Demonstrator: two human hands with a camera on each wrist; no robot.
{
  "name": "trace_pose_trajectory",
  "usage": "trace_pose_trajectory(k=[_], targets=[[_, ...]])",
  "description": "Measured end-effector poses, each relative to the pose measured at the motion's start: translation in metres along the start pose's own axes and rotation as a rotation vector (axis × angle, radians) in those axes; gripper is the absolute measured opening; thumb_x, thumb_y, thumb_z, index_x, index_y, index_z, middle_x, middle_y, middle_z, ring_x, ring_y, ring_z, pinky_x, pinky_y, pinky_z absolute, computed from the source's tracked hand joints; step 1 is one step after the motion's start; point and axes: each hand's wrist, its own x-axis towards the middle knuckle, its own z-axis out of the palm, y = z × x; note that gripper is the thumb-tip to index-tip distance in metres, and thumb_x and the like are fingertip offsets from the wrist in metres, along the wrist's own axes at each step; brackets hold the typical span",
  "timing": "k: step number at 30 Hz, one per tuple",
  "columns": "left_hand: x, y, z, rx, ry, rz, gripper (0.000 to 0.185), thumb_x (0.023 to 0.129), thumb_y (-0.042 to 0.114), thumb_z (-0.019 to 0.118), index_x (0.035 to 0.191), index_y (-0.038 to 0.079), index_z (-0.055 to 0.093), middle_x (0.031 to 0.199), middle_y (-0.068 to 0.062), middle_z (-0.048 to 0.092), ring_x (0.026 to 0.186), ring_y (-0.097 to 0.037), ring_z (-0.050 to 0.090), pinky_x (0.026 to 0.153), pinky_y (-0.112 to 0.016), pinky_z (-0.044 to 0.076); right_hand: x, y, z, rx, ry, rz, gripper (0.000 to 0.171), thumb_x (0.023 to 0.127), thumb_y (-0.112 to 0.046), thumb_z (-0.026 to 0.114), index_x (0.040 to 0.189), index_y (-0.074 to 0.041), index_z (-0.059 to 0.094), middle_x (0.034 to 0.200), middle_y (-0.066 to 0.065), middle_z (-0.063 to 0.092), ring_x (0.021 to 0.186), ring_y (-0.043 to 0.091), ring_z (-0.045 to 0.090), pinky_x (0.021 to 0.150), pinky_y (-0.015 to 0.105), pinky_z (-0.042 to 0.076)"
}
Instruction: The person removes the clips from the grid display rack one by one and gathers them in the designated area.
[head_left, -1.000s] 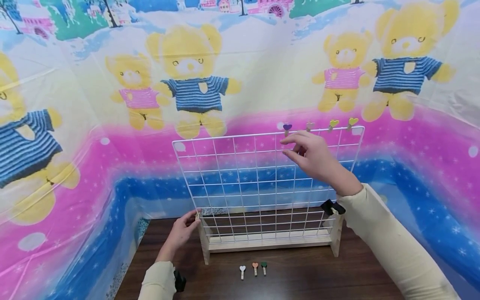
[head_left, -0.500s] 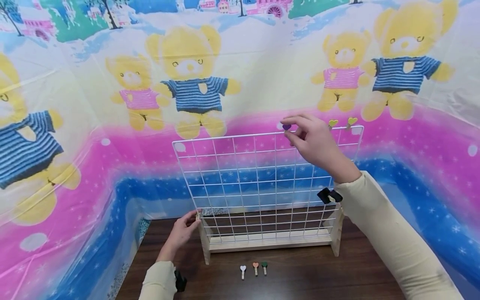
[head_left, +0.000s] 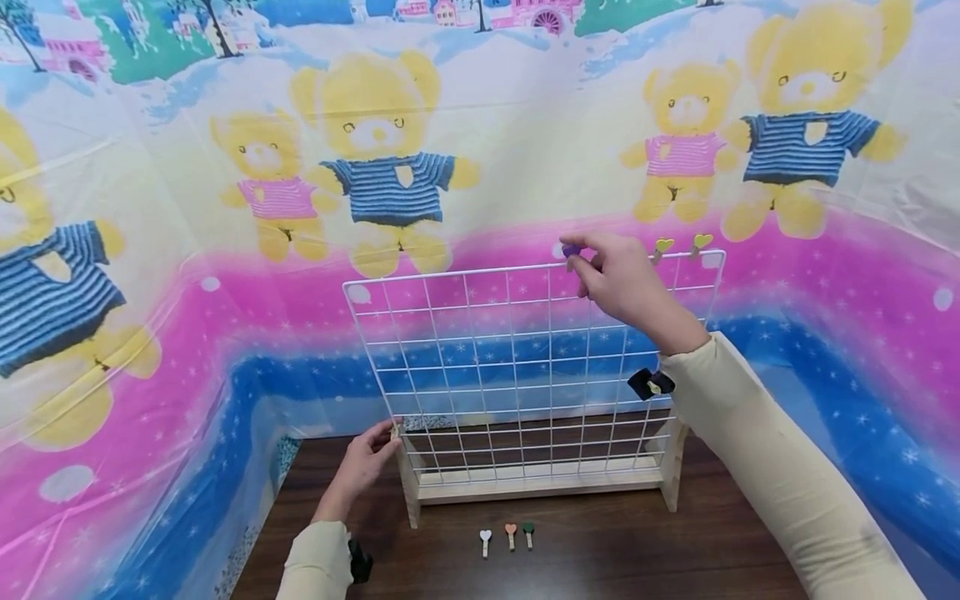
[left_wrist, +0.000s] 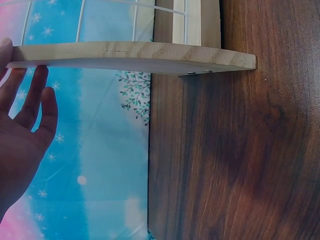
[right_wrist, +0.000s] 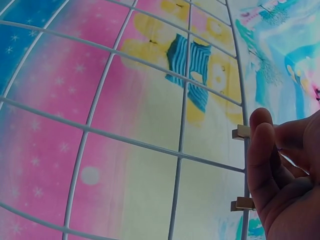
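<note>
The person wears long, plain cream sleeves, the right sleeve softly creased along the forearm, the left sleeve matching. Each cuff carries 1 small black piece, the right black piece angular with a pale spot, the left black piece less distinct. The left hand and right hand are bare.

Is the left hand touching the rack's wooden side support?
Touching. In the left wrist view, the left hand has its fingertips against the wooden side support, no gap showing.

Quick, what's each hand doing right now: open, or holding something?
Left hand: gripping the wooden side post.
Right hand: finger and thumb pinching the purple heart clip at the top wire.
</note>
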Motion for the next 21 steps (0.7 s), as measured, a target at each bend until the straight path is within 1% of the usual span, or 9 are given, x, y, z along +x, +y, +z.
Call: trace_pose_trajectory(k=[2,3,7,12,17,21], targets=[[0.0,0.0008,-0.0003,0.003,0.001,0.001,0.039,0.096,0.011,0.056,0.136,0.008,0.052,0.121,-0.016,0.058,0.11,-0.031,0.054,0.084,-0.043,0.049,0.0014,0.0004,0.0004,0.003,0.004,0.022,0.033,0.094,-0.013,0.059,0.127,-0.008,0.059,0.079,0.004,0.065,0.056,0.015,0.059,0.044,0.031,0.045],[-0.0001,0.0009,-0.0004,0.003,0.001,0.002,0.04,0.096,0.011,0.056,0.136,0.008,0.052,0.121,-0.016,0.058,0.11,-0.031,0.054,0.084,-0.043,0.049,0.0018,0.0007,0.0006,0.004,0.005,0.032,0.033,0.094,-0.014,0.059,0.127,-0.009,0.059,0.079,0.004,0.065,0.056,0.015,0.06,0.044,0.031,0.044],[-0.0002,0.0011,-0.0005,0.009,0.003,0.006,0.039,0.096,0.011,0.056,0.135,0.01,0.053,0.121,-0.016,0.058,0.11,-0.031,0.054,0.085,-0.043,0.049,0.0019,0.0017,0.0013,0.014,0.016,0.059,0.032,0.094,-0.016,0.06,0.125,-0.009,0.06,0.086,0.003,0.067,0.057,0.015,0.06,0.043,0.031,0.044],[0.0003,0.0004,-0.0004,0.004,0.005,0.01,0.039,0.096,0.012,0.056,0.135,0.011,0.053,0.121,-0.015,0.058,0.11,-0.031,0.054,0.084,-0.043,0.049,0.0021,0.0036,0.0029,0.025,0.039,0.046,0.026,0.094,-0.015,0.06,0.119,-0.008,0.063,0.087,0.006,0.067,0.056,0.018,0.061,0.041,0.029,0.042],[0.0007,-0.0003,-0.0002,-0.007,0.002,0.005,0.038,0.096,0.012,0.056,0.135,0.013,0.054,0.122,-0.015,0.058,0.11,-0.031,0.054,0.084,-0.043,0.049,0.0032,0.0045,0.004,0.037,0.061,0.034,0.02,0.094,-0.014,0.061,0.112,-0.007,0.065,0.087,0.007,0.067,0.054,0.015,0.06,0.039,0.027,0.039],[0.0004,-0.001,0.0,-0.001,0.0,0.004,0.038,0.096,0.012,0.056,0.135,0.013,0.054,0.122,-0.015,0.058,0.111,-0.031,0.054,0.084,-0.043,0.049,0.0023,0.0049,0.0045,0.048,0.081,0.026,0.016,0.093,-0.015,0.062,0.107,-0.008,0.067,0.082,0.005,0.067,0.052,0.015,0.059,0.038,0.026,0.037]])
